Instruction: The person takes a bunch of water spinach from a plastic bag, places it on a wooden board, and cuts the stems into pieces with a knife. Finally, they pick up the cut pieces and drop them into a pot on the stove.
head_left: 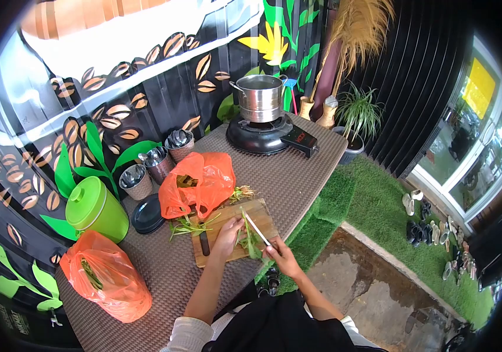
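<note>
My left hand (pixel 227 236) is closed around the stems of some leafy greens (pixel 251 244) over a wooden cutting board (pixel 261 216). My right hand (pixel 282 258) grips a knife (pixel 256 227) by its dark handle. Its pale blade slants up and away beside the greens, close to my left fingertips. Loose green stems (pixel 185 227) lie at the board's left edge. Behind it are cut root ends (pixel 242 193), next to an open orange plastic bag (pixel 209 176) with greenery inside.
Another orange bag (pixel 110 280) stands front left, near a green lidded bucket (pixel 99 212). Dark plates (pixel 147 215) and several cutlery cups (pixel 158 163) line the wall side. A steel pot (pixel 260 98) sits on a black gas stove (pixel 257 136). The table's edge (pixel 321 186) runs along the right.
</note>
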A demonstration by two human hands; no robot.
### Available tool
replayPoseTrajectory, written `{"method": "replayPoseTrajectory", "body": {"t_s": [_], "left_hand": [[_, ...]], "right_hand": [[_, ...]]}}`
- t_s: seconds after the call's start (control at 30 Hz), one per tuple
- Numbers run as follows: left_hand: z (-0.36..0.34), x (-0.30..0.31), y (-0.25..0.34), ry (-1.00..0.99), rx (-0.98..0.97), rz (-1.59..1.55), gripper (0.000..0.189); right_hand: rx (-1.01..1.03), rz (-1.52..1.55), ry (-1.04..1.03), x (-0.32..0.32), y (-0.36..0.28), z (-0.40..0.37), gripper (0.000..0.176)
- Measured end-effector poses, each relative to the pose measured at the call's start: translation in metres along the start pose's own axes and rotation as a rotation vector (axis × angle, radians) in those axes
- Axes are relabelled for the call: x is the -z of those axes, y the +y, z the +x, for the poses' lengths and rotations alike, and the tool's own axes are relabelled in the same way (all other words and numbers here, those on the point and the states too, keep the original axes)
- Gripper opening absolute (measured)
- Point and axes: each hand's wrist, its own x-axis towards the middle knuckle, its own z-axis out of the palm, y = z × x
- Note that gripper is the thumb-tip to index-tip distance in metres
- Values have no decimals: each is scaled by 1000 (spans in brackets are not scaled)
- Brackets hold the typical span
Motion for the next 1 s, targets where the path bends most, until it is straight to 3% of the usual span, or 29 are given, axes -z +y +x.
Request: {"method": "replayPoseTrajectory", "body": {"t_s": [0.23, 0.4, 0.63, 0.83, 1.0], "left_hand": [[-3, -1, 7, -135, -17, 70, 26], [2, -2, 4, -134, -78, -4, 26], [0, -1, 12, -148, -35, -71, 25], [3, 9, 8, -103, -63, -1, 24], [6, 11, -3, -106, -50, -135, 24]], "right_hand": [[34, -77, -38, -21, -4, 3, 22], [41, 18, -68, -29, -2, 8, 39], [-34, -62, -80, -33, 8, 14, 43], [-106, 164, -32, -34, 15, 21, 50], [161, -127, -1, -29, 0, 28, 52]]}}
